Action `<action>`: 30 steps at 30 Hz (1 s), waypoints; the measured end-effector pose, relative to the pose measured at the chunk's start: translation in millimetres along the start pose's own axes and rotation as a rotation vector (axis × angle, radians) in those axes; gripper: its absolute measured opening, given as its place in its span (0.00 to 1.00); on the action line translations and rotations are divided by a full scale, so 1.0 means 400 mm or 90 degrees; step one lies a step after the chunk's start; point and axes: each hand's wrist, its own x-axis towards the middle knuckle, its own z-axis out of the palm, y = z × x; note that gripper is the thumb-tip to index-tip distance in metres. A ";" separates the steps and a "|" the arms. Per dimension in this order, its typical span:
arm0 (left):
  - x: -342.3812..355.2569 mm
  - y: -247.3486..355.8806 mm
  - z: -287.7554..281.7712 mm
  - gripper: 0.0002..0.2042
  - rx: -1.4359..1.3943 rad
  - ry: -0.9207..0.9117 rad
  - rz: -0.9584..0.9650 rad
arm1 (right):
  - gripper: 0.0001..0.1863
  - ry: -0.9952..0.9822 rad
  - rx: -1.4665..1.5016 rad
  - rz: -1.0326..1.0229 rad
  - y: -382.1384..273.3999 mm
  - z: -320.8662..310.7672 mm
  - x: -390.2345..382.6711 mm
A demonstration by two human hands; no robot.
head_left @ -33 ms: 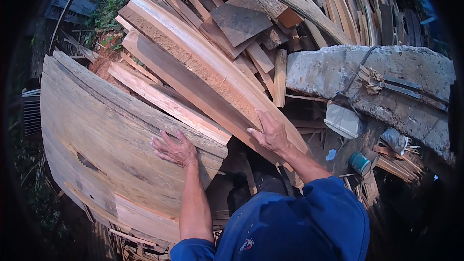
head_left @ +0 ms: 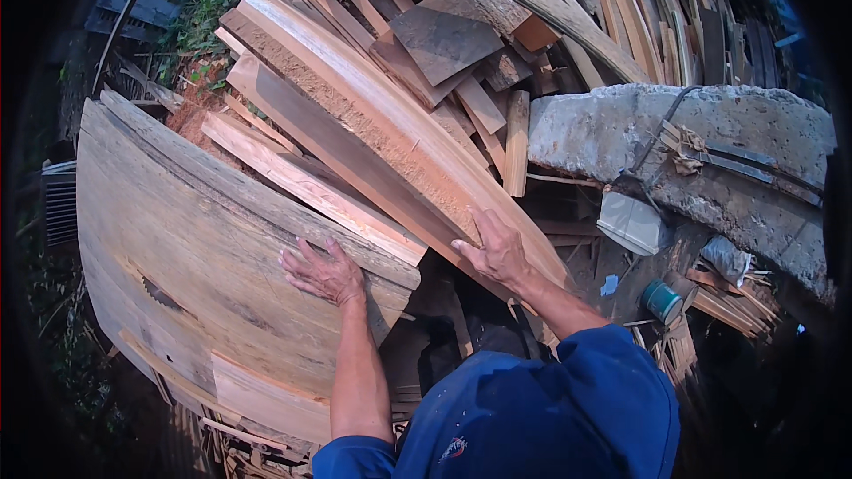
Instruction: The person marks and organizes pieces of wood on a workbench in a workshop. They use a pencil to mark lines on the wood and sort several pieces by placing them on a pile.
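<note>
My left hand [head_left: 324, 273] lies with fingers spread on a weathered wooden bench top [head_left: 222, 248], near its far right edge. A toothed circular saw blade [head_left: 161, 293] sticks up through a slot in that top, to the left of the hand. My right hand [head_left: 499, 253] rests on the near end of a long, thick plank [head_left: 390, 124], its thumb and fingers apart. Sawdust coats a strip along the plank, which slants away to the far left. Between plank and bench lie a brown board [head_left: 346, 160] and a paler board [head_left: 311, 200].
Scrap wood [head_left: 444, 35] is heaped beyond the plank. A rough concrete slab [head_left: 612, 120] stands at right, with metal strips on it. Below it are a white container [head_left: 632, 222] and a green can [head_left: 661, 300]. A light board [head_left: 266, 395] lies along the bench's near edge.
</note>
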 end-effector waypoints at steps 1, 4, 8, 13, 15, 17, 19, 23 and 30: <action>-0.003 0.001 0.007 0.33 -0.005 -0.001 0.010 | 0.30 0.023 0.028 -0.004 -0.021 0.004 -0.010; 0.001 0.010 0.003 0.33 0.025 0.014 0.016 | 0.29 0.040 0.078 -0.012 -0.067 0.020 -0.008; 0.002 0.008 0.004 0.33 -0.002 -0.001 0.031 | 0.29 0.059 0.055 0.003 -0.058 0.019 0.024; -0.007 0.012 -0.005 0.34 -0.009 -0.019 0.011 | 0.30 0.066 0.017 -0.021 -0.057 0.023 0.031; -0.007 0.010 -0.006 0.34 -0.011 -0.011 0.011 | 0.31 0.059 0.039 -0.036 -0.084 0.035 0.014; -0.002 0.016 -0.003 0.34 -0.009 -0.009 0.012 | 0.31 0.033 0.064 -0.054 -0.133 0.050 0.036; -0.004 0.019 -0.003 0.33 -0.012 -0.014 0.008 | 0.32 -0.027 0.109 -0.065 -0.227 0.063 0.076; -0.020 -0.057 0.044 0.36 0.108 -0.048 0.044 | 0.35 -0.145 0.209 -0.133 -0.470 0.167 0.255; -0.009 0.014 -0.058 0.32 -0.132 -0.006 0.201 | 0.29 -0.291 0.188 -0.150 -0.731 0.440 0.320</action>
